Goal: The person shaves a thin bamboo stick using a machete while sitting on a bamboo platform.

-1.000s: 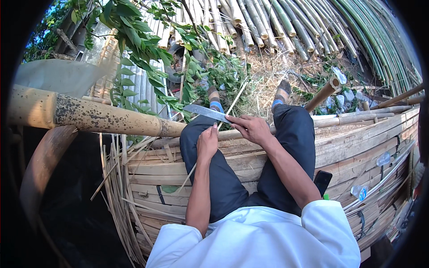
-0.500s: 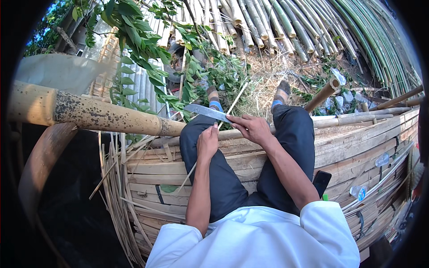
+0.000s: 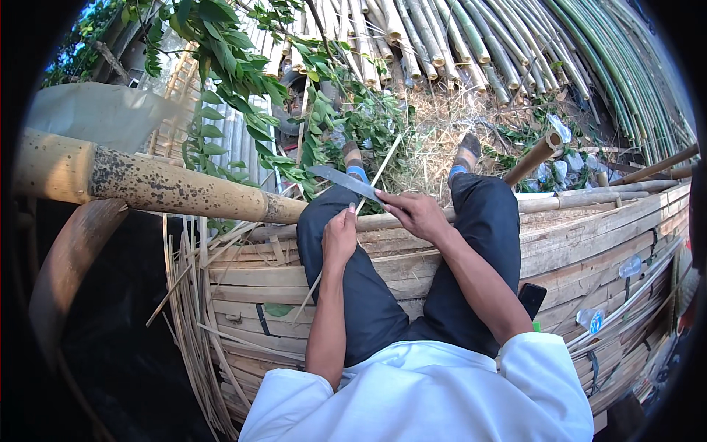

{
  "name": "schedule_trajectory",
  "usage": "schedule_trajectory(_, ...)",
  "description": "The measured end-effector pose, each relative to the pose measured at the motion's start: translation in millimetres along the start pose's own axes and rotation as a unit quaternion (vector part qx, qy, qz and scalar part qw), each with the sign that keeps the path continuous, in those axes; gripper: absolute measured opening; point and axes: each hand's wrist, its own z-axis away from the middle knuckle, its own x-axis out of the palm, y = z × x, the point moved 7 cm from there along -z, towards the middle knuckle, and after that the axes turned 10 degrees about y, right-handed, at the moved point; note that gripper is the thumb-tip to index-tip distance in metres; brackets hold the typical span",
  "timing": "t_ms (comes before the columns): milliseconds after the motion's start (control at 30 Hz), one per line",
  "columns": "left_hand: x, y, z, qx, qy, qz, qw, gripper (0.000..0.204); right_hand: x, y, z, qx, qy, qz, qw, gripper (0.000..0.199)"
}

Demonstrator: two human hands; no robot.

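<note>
My right hand (image 3: 417, 215) is closed around the handle end of a knife (image 3: 345, 181) with a broad grey blade, which points to the upper left. A thin pale bamboo strip (image 3: 387, 159) slants up past the blade and down across my left thigh. My left hand (image 3: 339, 236), thumb up, is closed on that strip just below the blade. Blade and strip cross close to both hands, above my left knee. Whether the edge bites into the strip is too small to tell.
I sit on stacked wooden slats (image 3: 567, 239). A thick bamboo pole (image 3: 177, 184) reaches my left knee. Bundled thin strips (image 3: 193, 331) hang at left. Leafy branches (image 3: 243, 81) and cut bamboo poles (image 3: 471, 44) lie ahead. A phone (image 3: 532, 298) and plastic cups (image 3: 591, 318) are at right.
The knife blade has turned slightly, its tip a little higher and its flat showing narrower. My right hand has shifted very slightly. My left hand stays almost in place on the strip.
</note>
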Motion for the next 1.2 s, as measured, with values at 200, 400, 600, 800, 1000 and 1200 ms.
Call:
schedule_trajectory(200, 4, 4, -2, 0.008, -0.002, -0.019, 1.000, 0.049, 3, 3, -4, -0.022, -0.011, 0.036, 0.999, 0.033)
schedule_trajectory(400, 7, -3, -7, 0.014, -0.011, 0.012, 1.000, 0.046, 3, 8, -6, -0.015, -0.011, 0.059, 0.998, 0.031)
schedule_trajectory(600, 10, -5, -7, -0.009, -0.026, 0.048, 0.998, 0.046, 0, 8, -6, -0.026, -0.005, 0.066, 0.997, 0.033)
schedule_trajectory(800, 7, -5, -6, -0.004, -0.025, 0.068, 0.997, 0.047, -4, 8, -8, -0.019, -0.011, 0.073, 0.997, 0.034)
schedule_trajectory(1000, -4, 0, 6, -0.029, -0.057, 0.168, 0.984, 0.044, -33, 77, -13, 0.235, 0.146, -0.023, 0.961, 0.031)
schedule_trajectory(1200, 3, -6, 4, -0.017, -0.024, 0.168, 0.985, 0.044, -8, 60, -5, 0.229, 0.106, -0.080, 0.964, 0.034)
